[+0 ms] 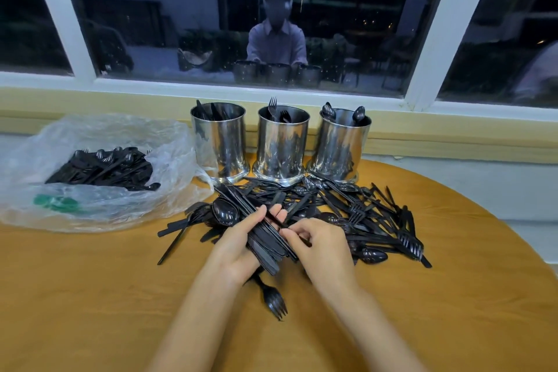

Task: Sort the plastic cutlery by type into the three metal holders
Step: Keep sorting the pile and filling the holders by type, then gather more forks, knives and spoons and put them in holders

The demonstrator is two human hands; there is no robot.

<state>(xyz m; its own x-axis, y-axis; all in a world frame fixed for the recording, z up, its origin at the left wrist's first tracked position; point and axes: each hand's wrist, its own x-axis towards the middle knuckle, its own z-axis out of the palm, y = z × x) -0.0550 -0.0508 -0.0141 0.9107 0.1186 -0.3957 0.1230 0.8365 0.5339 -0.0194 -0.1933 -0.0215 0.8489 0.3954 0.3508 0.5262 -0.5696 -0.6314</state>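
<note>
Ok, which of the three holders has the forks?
The middle holder: fork tines stick up above its rim. The left holder shows knives, the right holder spoon bowls.

Left hand [241,240] grips, right hand [323,240] pinches alongside.

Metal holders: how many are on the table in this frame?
3, in a row at the far edge of the table: the left holder holds knives, the middle holder forks, the right holder spoons. None seems hidden; the window only mirrors them.
</note>
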